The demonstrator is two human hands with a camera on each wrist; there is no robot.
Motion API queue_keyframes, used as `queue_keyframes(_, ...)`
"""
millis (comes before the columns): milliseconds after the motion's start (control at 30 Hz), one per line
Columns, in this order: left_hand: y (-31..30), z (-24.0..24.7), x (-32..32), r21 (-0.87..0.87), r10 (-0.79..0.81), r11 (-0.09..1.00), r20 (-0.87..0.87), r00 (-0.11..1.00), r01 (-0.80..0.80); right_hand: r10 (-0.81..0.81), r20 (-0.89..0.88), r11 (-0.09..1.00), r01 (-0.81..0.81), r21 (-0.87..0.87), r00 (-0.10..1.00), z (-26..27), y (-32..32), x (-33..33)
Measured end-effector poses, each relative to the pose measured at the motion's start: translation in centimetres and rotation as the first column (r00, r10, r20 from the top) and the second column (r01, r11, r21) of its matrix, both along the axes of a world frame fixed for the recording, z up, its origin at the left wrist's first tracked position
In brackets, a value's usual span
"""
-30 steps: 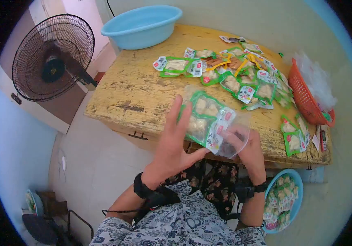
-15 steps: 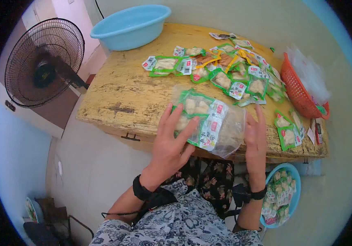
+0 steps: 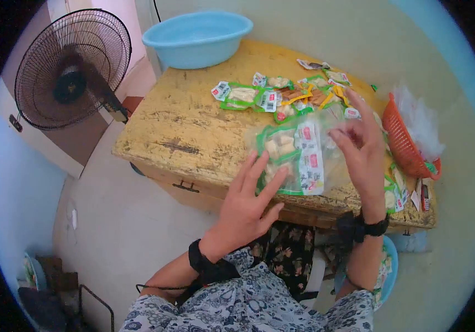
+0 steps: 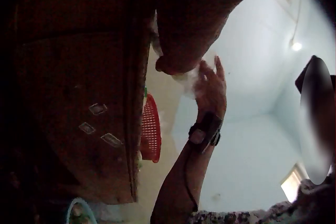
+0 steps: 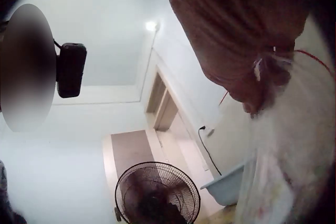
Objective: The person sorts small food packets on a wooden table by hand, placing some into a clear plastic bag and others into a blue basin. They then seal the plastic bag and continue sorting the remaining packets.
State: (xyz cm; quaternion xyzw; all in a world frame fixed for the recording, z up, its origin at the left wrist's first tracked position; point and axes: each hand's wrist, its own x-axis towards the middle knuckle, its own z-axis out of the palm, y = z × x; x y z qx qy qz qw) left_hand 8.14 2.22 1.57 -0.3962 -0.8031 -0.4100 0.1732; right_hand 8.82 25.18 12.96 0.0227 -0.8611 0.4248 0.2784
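While the left hand (image 3: 248, 199) rests straight-fingered and spread against the lower left of a clear plastic bag (image 3: 310, 157), the right hand (image 3: 366, 146) pinches the plastic at the bag's upper right corner, thumb and curled fingers together and the index finger raised. Green-edged packs (image 3: 279, 146) of pale food show through the bag, a white label strip running beside them. The bag sits at the near edge of a worn yellow tabletop (image 3: 176, 124); whether it lies flat or is partly lifted cannot be told.

Behind it, a loose spread of similar packets (image 3: 243, 95) covers the middle of the tabletop, some with yellow borders and brown contents. To the right stands a red basket (image 3: 408, 141) holding crumpled white plastic (image 3: 419, 119), with more packets just beside it, partly hidden by the right forearm. A broad blue basin (image 3: 200, 40) occupies the far left corner, and a black fan (image 3: 70, 74) stands beyond the tabletop's left side.

Below, at right, a second blue tub (image 3: 393, 263) holds more packets, partly covered by the arm. The person wears a patterned shirt (image 3: 248, 299) and dark straps (image 3: 378, 227) at both wrists.
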Motion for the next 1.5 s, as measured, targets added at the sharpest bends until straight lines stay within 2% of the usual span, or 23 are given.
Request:
queue_keyframes(100,-0.7,0.7,0.0,0.028,-0.047,0.998,-0.028,0.999,0.048,0.086,-0.074,0.97,-0.067,0.232,0.994,5.0,-1.3,-1.0)
queue_keyframes(167,-0.7,0.7,-0.7,0.141,-0.034,0.989,-0.041,0.999,0.039,0.178,-0.115,0.927,-0.128,0.354,0.977,7.5,-1.8,-1.7)
queue_keyframes(300,-1.2,2.6,-3.1,0.232,0.057,0.972,-0.087,0.995,-0.035,0.39,-0.165,0.846,-0.282,0.453,0.906,10.4,-2.0,-2.4)
queue_keyframes(433,0.5,4.1,-5.2,0.331,-0.08,0.943,0.107,0.991,0.04,0.433,-0.114,0.844,-0.358,0.4,0.894,9.5,-1.3,-2.5)
queue_keyframes(533,2.8,2.6,-6.3,0.411,-0.247,0.905,0.305,0.92,0.107,0.353,-0.1,0.832,-0.263,0.489,0.93,6.8,-0.4,-2.8)
queue_keyframes(600,3.5,1.8,-5.9,0.449,-0.339,0.882,0.401,0.851,0.14,0.334,-0.181,0.873,-0.231,0.429,0.925,5.7,-0.8,-2.6)
queue_keyframes(800,4.2,1.7,-5.1,0.389,-0.228,0.919,0.406,0.885,0.058,0.273,-0.321,0.916,-0.143,0.374,0.907,5.4,-0.6,-2.4)
queue_keyframes(900,4.6,2.6,-4.5,0.397,-0.218,0.918,0.464,0.858,0.018,0.256,-0.34,0.931,-0.136,0.34,0.905,5.2,-0.5,-2.1)
queue_keyframes(933,4.7,2.2,-4.8,0.395,-0.256,0.917,0.486,0.836,0.051,0.25,-0.338,0.937,-0.138,0.322,0.907,5.0,-0.4,-1.9)
queue_keyframes(1033,4.2,1.1,-6.1,0.405,-0.332,0.909,0.56,0.759,0.099,0.102,-0.44,0.957,0.033,0.289,0.892,4.3,0.8,-0.9)
queue_keyframes(1133,3.6,1.4,-6.9,0.464,-0.378,0.885,0.652,0.657,0.048,-0.06,-0.307,0.996,0.034,-0.088,0.95,1.9,2.8,0.2)
queue_keyframes(1200,3.2,1.8,-7.1,0.515,-0.435,0.857,0.714,0.549,0.01,-0.019,-0.157,0.972,-0.018,-0.234,0.987,-1.3,4.1,0.9)
queue_keyframes(1233,3.2,1.7,-7.4,0.55,-0.475,0.835,0.699,0.534,0.022,0.009,-0.085,0.951,-0.035,-0.306,0.996,-2.9,4.4,1.1)
queue_keyframes(1333,3.5,1.2,-7.9,0.62,-0.569,0.781,0.663,0.487,0.069,0.136,0.046,0.939,-0.114,-0.326,0.99,-6.6,3.2,1.7)
queue_keyframes(1433,4.1,1.4,-7.5,0.614,-0.59,0.78,0.658,0.469,0.121,0.142,-0.08,0.92,-0.161,-0.357,0.987,-8.2,2.0,1.0)
queue_keyframes(1500,4.3,1.5,-7.5,0.585,-0.579,0.796,0.663,0.474,0.156,0.271,-0.052,0.885,-0.27,-0.38,0.961,-8.1,2.7,0.8)
